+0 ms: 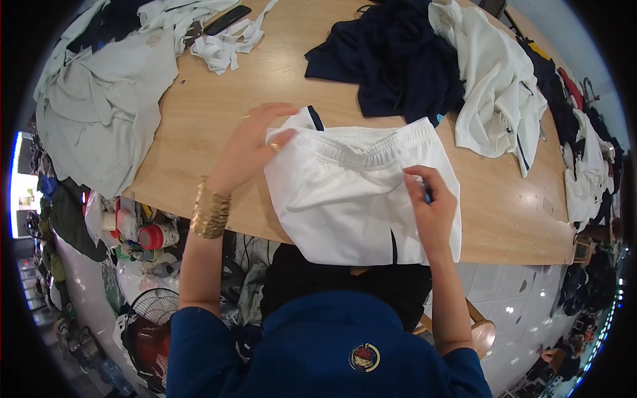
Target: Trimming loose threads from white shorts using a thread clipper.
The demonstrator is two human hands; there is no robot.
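White shorts with a gathered elastic waistband lie in front of me, their lower part reaching over the table's near edge. A narrow dark stripe marks the fabric near the bottom. My left hand, slightly blurred, is at the waistband's left corner, its fingers stretched out and thumb apart. On the right side of the shorts, my right hand is curled closed around a small dark-and-blue object. The fingers mostly hide it, so its kind cannot be made out.
Dark navy garments and a white garment lie across the table at the far right. Pale garments hang over its left end. White strips lie beside a black phone-like object. A fan stands below left.
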